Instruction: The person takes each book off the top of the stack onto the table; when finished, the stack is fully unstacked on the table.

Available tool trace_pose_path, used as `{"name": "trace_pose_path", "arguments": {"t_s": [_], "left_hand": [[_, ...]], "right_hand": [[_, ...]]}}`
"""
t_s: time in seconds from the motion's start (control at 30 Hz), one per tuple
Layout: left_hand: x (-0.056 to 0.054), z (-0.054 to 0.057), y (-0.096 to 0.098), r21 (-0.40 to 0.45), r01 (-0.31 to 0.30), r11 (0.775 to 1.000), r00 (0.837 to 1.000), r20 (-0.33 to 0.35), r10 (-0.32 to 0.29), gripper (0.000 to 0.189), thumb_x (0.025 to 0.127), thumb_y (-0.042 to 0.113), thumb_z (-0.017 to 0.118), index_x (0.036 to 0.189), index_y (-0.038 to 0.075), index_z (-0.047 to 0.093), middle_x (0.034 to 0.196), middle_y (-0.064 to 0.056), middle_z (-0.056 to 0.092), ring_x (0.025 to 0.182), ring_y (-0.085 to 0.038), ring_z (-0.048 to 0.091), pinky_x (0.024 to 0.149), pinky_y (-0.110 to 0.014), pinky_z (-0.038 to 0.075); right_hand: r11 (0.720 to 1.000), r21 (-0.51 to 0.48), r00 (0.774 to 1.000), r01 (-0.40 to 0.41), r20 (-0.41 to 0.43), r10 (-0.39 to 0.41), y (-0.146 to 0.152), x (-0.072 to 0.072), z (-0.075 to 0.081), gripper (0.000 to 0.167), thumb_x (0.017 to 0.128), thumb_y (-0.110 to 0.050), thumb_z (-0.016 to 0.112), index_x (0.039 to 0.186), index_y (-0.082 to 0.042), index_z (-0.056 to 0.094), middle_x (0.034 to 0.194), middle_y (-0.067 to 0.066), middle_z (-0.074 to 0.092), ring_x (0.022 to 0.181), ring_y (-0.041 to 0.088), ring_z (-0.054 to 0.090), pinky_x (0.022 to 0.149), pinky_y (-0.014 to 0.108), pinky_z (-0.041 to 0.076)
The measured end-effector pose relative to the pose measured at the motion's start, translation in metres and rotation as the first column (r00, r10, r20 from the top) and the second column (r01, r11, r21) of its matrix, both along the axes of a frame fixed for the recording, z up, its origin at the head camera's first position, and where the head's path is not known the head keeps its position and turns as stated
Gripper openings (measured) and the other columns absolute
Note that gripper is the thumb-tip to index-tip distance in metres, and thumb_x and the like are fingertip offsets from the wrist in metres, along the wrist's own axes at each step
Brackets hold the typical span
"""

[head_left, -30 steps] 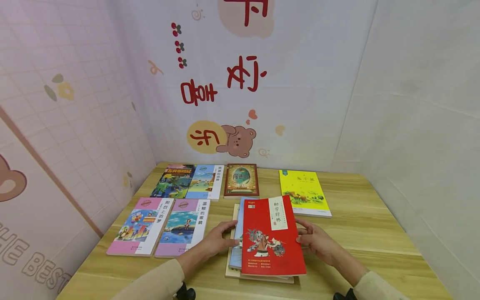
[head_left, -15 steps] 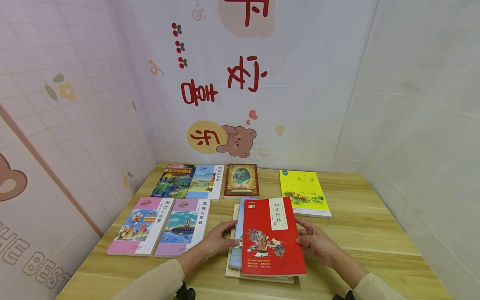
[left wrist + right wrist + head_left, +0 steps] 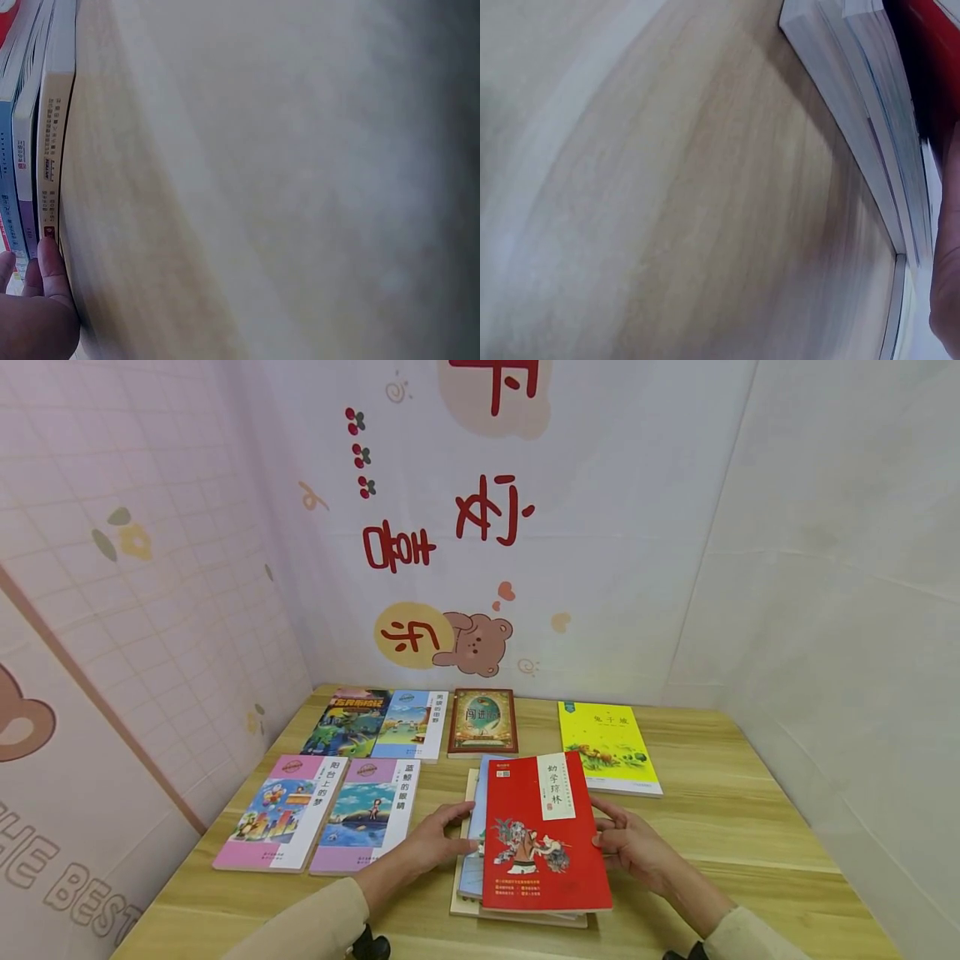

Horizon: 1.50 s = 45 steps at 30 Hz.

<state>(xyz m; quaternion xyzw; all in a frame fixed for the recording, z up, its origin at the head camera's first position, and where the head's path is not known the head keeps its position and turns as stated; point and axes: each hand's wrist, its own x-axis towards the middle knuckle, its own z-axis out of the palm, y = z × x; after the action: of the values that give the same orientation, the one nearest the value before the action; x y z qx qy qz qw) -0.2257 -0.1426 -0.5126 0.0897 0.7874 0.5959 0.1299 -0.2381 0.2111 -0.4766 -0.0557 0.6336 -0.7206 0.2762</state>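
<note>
A red book lies on top of a small pile, shifted to the right over a light blue book and a cream book at the bottom. My left hand touches the pile's left side, its fingertips against the spines in the left wrist view, where a white-and-purple spine shows between the blue and cream ones. At the red book's right edge, my right hand holds it between thumb and fingers. In the right wrist view a dark gap shows under the red cover.
Two pink-and-white books, one beside the other, lie at left. Behind them are a dark jungle-cover book, a blue-and-white book and a brown book. A yellow book lies back right. Printed cloth walls enclose the wooden table.
</note>
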Motion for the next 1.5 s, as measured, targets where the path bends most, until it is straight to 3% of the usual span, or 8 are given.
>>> {"name": "trace_pose_path", "arguments": {"t_s": [0.27,0.5,0.87,1.03,1.27,1.5], "left_hand": [[0.0004,-0.0039,-0.0027,-0.001,0.006,1.000,1.000,-0.009,-0.006,0.067,0.086,0.013,0.076,0.146,0.006,0.047,0.142,-0.018,0.046,0.130,-0.038,0.041,0.109,-0.058,0.030],[0.0006,-0.0010,-0.0020,-0.013,0.000,1.000,1.000,-0.009,0.000,0.067,0.086,0.013,0.076,0.146,0.006,0.047,0.141,-0.018,0.047,0.129,-0.039,0.042,0.108,-0.058,0.032],[-0.0013,-0.0056,-0.0024,-0.018,0.000,1.000,1.000,-0.024,0.000,0.067,0.086,0.014,0.077,0.145,0.006,0.049,0.139,-0.016,0.048,0.129,-0.038,0.042,0.108,-0.056,0.032],[-0.0011,-0.0060,-0.0022,-0.013,0.001,1.000,1.000,-0.024,-0.001,0.067,0.086,0.014,0.078,0.146,0.006,0.048,0.139,-0.016,0.048,0.129,-0.038,0.042,0.108,-0.056,0.033],[-0.0005,-0.0044,-0.0012,-0.004,0.006,1.000,1.000,-0.018,-0.006,0.068,0.086,0.013,0.076,0.147,0.006,0.047,0.140,-0.017,0.046,0.129,-0.039,0.042,0.107,-0.057,0.034],[0.0001,-0.0021,-0.0005,0.001,0.011,1.000,0.999,-0.040,-0.011,0.067,0.086,0.011,0.077,0.145,0.004,0.048,0.139,-0.018,0.048,0.128,-0.039,0.043,0.108,-0.057,0.033]], "right_hand": [[0.998,0.048,0.999,0.044,-0.001,-0.044,-0.0056,0.0009,0.0005,0.075,0.090,0.004,0.050,0.157,-0.002,0.015,0.131,0.018,0.059,0.099,0.028,0.067,0.081,0.045,0.057],[0.993,0.101,0.998,0.065,0.015,-0.067,-0.0072,0.0034,0.0032,0.075,0.088,0.004,0.047,0.157,0.000,0.016,0.133,0.020,0.058,0.093,0.025,0.065,0.080,0.045,0.057],[0.998,0.055,0.998,-0.023,0.064,0.019,-0.0013,0.0011,0.0038,0.081,0.091,0.003,0.056,0.156,0.003,0.007,0.129,0.018,0.060,0.102,0.028,0.067,0.084,0.046,0.056],[0.996,0.087,0.998,0.000,0.066,-0.006,-0.0039,0.0024,0.0027,0.081,0.089,0.004,0.055,0.156,0.004,0.009,0.129,0.018,0.060,0.101,0.028,0.066,0.084,0.045,0.056],[0.991,0.120,0.998,0.065,0.015,-0.068,-0.0058,0.0059,0.0034,0.082,0.086,0.007,0.054,0.156,0.003,0.011,0.128,0.020,0.060,0.099,0.028,0.066,0.082,0.046,0.057],[0.991,0.104,0.997,0.079,-0.026,-0.077,0.0020,0.0017,0.0090,0.080,0.089,0.004,0.054,0.158,-0.002,0.014,0.125,0.016,0.062,0.100,0.027,0.066,0.084,0.044,0.056]]}}
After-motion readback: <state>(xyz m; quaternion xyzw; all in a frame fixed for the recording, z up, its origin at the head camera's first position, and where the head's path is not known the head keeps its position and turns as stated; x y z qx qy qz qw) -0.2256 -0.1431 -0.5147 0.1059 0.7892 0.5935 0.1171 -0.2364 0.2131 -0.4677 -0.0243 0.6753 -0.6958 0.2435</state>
